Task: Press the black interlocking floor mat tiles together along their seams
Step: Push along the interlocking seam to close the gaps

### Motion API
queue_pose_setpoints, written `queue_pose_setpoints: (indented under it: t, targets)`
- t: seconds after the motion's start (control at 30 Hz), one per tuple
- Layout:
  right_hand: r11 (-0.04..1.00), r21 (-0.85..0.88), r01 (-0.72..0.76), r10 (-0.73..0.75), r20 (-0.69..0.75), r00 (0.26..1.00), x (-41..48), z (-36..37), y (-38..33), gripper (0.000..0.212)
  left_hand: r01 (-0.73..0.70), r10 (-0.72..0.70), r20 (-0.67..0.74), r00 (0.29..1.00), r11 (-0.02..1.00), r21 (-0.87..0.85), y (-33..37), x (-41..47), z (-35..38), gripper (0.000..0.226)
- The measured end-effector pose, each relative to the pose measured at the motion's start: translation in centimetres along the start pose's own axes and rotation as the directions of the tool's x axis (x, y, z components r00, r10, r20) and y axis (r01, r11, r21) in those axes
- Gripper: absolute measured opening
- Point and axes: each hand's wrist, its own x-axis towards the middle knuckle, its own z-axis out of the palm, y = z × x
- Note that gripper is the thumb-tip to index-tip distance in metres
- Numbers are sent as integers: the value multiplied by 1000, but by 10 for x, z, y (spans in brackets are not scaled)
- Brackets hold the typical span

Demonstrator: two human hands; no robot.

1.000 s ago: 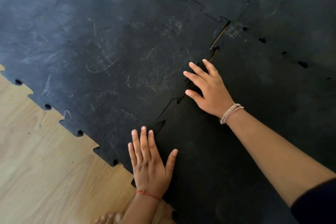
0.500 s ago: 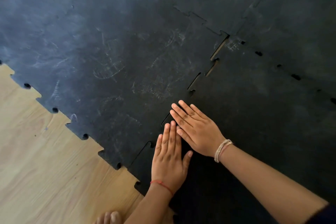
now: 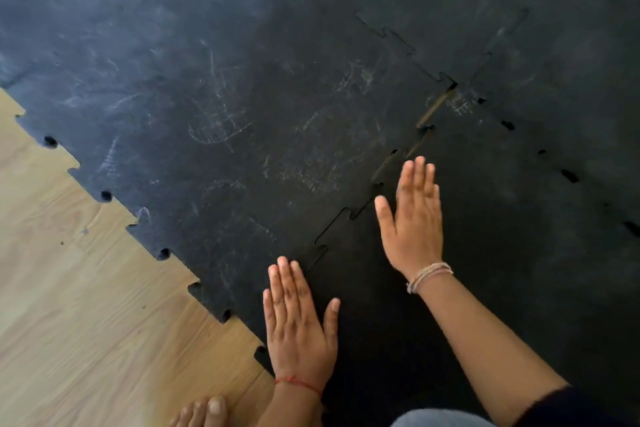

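Observation:
Black interlocking floor mat tiles cover most of the view. A scuffed left tile (image 3: 242, 121) meets a darker right tile (image 3: 502, 253) along a toothed seam (image 3: 332, 229) that runs up to the right, where narrow gaps (image 3: 434, 109) show the wooden floor. My left hand (image 3: 299, 322) lies flat, palm down, at the near end of the seam, fingers together, holding nothing. My right hand (image 3: 414, 222) is flat with straight fingers on the right tile just beside the seam, slightly blurred; whether it touches the mat I cannot tell.
Light wooden floor (image 3: 79, 305) lies bare at the lower left, past the mat's toothed outer edge (image 3: 162, 253). More tiles join at the upper right (image 3: 554, 45), with small holes along that seam. My toes (image 3: 204, 412) rest on the wood at the bottom edge.
My hands were side by side on the seam; they have drawn apart. The left slid back to the near end, the right shifted farther up along the seam.

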Motion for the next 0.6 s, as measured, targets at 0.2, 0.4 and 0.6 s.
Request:
queue_pose_setpoints:
  t: [0.2, 0.4, 0.6]
  targets:
    - [955, -162, -250, 238, -88, 967, 17, 15, -20, 82, 91, -91, 0, 996, 996, -17, 1, -2, 2, 72]
    - [959, -180, -220, 225, 6, 974, 19, 7, -20, 85, 93, -93, 50, 994, 996, 7, 0, -1, 2, 74]
    - [993, -97, -60, 61, 6, 998, 33, -12, 12, 62, -345, 336, 116, 935, 936, 74, 28, 47, -2, 67]
